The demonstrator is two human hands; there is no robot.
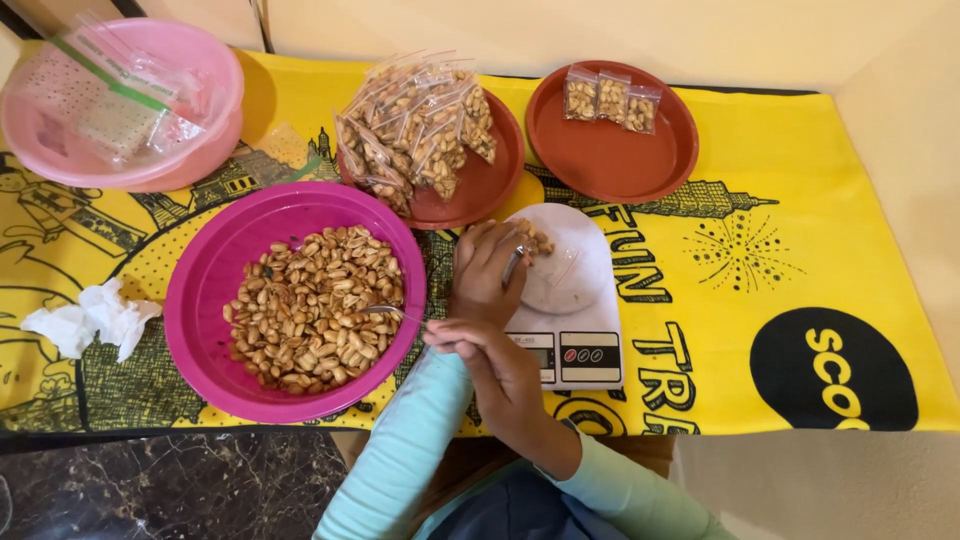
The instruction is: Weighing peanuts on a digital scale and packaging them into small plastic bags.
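My right hand [497, 367] reaches left across my body and grips a metal spoon [388, 312] whose bowl lies in the peanuts [310, 305] filling a magenta bowl [200, 290]. My left hand [483, 272] rests on the white kitchen scale [583, 330], holding a small clear bag of peanuts [535, 240] against the scale's round platform. My left forearm in a light blue sleeve passes under my right hand.
A red-brown plate [490, 190] holds a heap of several filled bags [415, 130]. A second red-brown plate [620, 160] holds three filled bags [610, 98]. A pink bowl [215, 130] with empty bags stands at back left. Crumpled tissue [90, 318] lies left on the yellow cloth [780, 250].
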